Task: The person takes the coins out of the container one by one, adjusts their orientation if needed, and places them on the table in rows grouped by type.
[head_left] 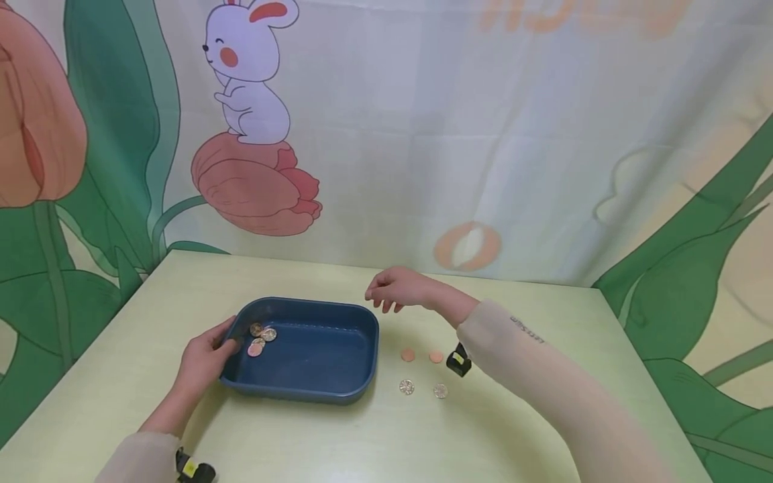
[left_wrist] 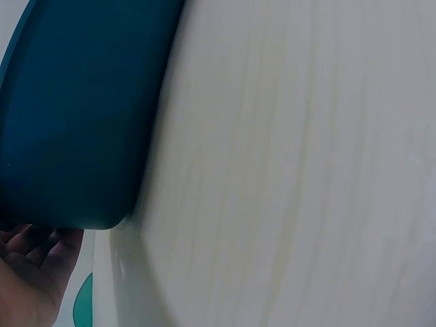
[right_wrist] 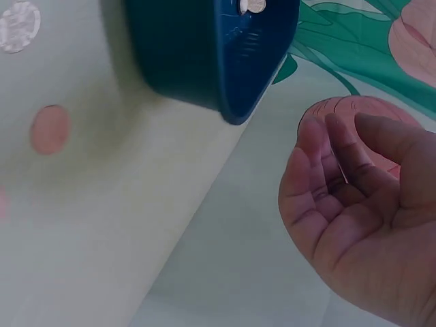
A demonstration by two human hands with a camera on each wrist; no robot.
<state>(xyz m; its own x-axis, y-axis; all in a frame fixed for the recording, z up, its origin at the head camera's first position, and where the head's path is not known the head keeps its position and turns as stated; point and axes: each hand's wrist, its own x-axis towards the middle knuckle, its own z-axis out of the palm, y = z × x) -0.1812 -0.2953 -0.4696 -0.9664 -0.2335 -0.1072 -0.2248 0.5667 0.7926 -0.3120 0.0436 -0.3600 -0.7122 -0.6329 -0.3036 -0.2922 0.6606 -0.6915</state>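
A dark blue rectangular tray stands left of the middle of the table, with several coins gathered at its left end. My left hand grips that end, thumb over the rim and fingers outside; in the left wrist view its fingers are at the tray's end wall. My right hand hovers by the tray's back right corner. Its fingers are loosely bent, and the right wrist view shows nothing between thumb and fingertips. Right of the tray lie two copper-coloured coins and, nearer, two silvery coins.
The pale table ends at the back against a hanging cloth printed with a rabbit, tulips and leaves. A small black wrist camera hangs under the right sleeve, close to the coins in the head view.
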